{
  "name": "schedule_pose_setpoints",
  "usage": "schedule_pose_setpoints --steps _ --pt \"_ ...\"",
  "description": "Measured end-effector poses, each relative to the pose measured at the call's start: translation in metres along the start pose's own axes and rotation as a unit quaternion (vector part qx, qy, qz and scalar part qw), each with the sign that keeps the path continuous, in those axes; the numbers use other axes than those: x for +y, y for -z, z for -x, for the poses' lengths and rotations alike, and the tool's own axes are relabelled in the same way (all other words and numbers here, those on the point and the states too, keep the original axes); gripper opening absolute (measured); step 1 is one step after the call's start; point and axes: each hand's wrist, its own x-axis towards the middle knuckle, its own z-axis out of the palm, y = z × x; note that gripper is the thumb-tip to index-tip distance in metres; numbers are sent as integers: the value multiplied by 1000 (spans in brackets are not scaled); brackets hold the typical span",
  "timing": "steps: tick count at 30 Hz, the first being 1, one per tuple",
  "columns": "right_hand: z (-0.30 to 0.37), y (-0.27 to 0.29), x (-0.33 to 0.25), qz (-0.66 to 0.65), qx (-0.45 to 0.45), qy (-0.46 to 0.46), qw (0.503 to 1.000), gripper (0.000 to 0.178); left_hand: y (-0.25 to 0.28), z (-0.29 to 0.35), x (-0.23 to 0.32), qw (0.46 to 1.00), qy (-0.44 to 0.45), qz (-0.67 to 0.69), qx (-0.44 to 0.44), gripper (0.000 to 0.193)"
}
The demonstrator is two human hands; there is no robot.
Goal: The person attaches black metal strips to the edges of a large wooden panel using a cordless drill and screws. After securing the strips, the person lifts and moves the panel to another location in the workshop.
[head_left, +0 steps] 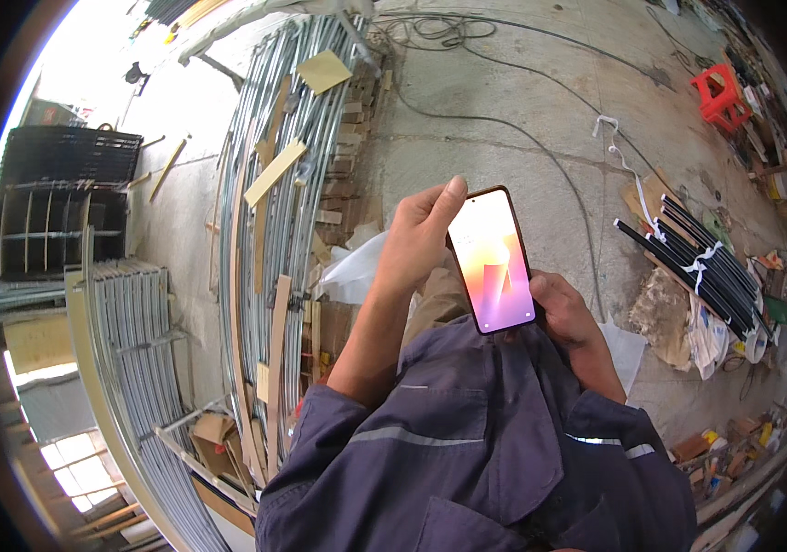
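A smartphone point(493, 262) with a dark rim is held upright in front of my body, its lit screen glowing white, orange and pink. My left hand point(416, 230) grips the phone's left side, thumb up by the top corner and the other fingers hidden behind it. At the lower right edge, my right hand point(563, 313) is closed on the phone too, its thumb against the side and its remaining fingers mostly out of sight. Dark work-jacket sleeves with reflective strips cover my upper arms.
Long metal tubes point(306, 129) lie stacked on wood blocks to the left, with yellowish boards on top. Black tubes point(692, 267) tied with white strips rest at the right. A red stool point(722, 97) stands at the far right. Dark cable point(522, 129) snakes over the concrete floor.
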Motion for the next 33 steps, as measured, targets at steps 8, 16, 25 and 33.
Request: schedule_pose_setpoints --steps 8,16,25,33 --pt "-107 51 -45 -47 53 4 997 55 18 -159 16 988 47 -109 -100 44" --pt "-208 74 -118 119 109 58 985 63 16 -266 51 954 -56 -178 -236 43" --pt "-241 153 -192 152 162 32 974 81 30 -354 41 948 136 38 -287 47" --pt "-262 260 -326 121 -21 54 991 45 -36 -446 90 806 -32 -108 -581 35"
